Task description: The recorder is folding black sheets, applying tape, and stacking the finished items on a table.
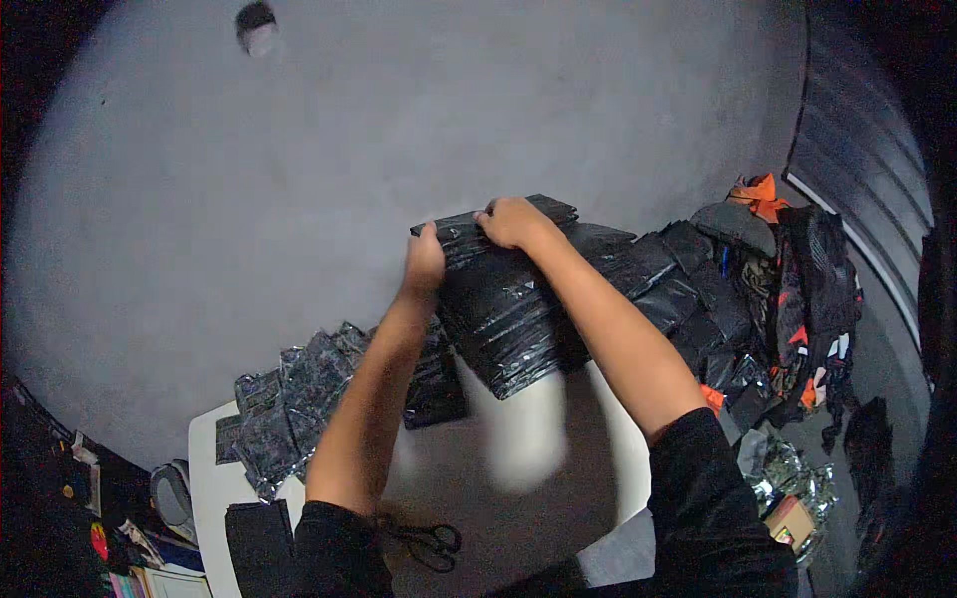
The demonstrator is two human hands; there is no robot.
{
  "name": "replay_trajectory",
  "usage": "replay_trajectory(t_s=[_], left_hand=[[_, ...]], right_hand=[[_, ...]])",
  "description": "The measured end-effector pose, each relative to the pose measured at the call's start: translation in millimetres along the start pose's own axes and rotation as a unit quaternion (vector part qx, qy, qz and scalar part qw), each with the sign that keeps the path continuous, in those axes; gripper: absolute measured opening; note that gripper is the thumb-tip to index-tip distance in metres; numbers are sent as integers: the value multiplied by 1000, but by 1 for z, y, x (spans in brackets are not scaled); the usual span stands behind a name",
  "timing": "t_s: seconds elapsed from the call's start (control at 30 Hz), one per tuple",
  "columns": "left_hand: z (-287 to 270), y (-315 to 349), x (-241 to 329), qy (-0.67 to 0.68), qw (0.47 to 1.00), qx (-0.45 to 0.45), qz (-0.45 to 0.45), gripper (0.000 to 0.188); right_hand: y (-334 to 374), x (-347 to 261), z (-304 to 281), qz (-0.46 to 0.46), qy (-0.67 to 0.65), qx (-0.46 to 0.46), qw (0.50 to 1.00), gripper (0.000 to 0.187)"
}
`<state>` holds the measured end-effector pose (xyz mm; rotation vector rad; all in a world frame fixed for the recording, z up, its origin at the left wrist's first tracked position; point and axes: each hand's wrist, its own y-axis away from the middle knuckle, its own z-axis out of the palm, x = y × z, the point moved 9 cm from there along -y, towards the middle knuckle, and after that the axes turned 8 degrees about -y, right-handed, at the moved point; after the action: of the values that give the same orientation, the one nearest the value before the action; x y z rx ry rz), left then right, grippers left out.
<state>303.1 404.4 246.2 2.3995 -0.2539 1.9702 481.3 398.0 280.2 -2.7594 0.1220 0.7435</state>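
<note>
The fingers of the left hand [424, 261] and right hand [511, 221] are clamped on the top edge of a stack of black bags [508, 309], which hangs tilted below them over the white desk [209, 468]. More bags [289, 399] fan out left of the fingers; scissors [431, 543] lie well below, and clothes [797, 299] are heaped to the right.

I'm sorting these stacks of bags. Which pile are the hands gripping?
The thick stack of glossy black plastic bags at centre: left hand and right hand clutch its top edge; the crinkled silvery-black packets lie untouched.

Head view: looks steeply down from the person's head, close over the desk [214, 468].
Lens: fisheye, edges bent.
</note>
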Motion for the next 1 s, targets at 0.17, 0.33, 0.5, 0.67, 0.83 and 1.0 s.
replay_trajectory(t_s=[0.17, 0.33, 0.5, 0.67, 0.83, 1.0], left_hand=[[-45, -71, -68, -54, 994, 96, -8, 71], [-74, -39, -81, 65, 998, -20, 17, 66], [-100, 152, 31, 66, 956, -36, 285, 23], [-177, 299, 8, -214, 942, 118, 229, 29], [-235, 409, -105, -179, 963, 170, 105, 41], [-220, 468, -105, -393, 892, 111, 192, 19]], right_hand=[[13, -62, 11, -51, 17, -39, 998, 49], [60, -92, -17, -117, 1, 56, 992, 45], [194, -154, -68, -406, -178, 79, 893, 39], [287, -144, 6, -302, -211, -88, 926, 16], [385, -152, 118, -294, -265, -170, 903, 34], [438, -203, 158, -298, -205, -178, 915, 64]])
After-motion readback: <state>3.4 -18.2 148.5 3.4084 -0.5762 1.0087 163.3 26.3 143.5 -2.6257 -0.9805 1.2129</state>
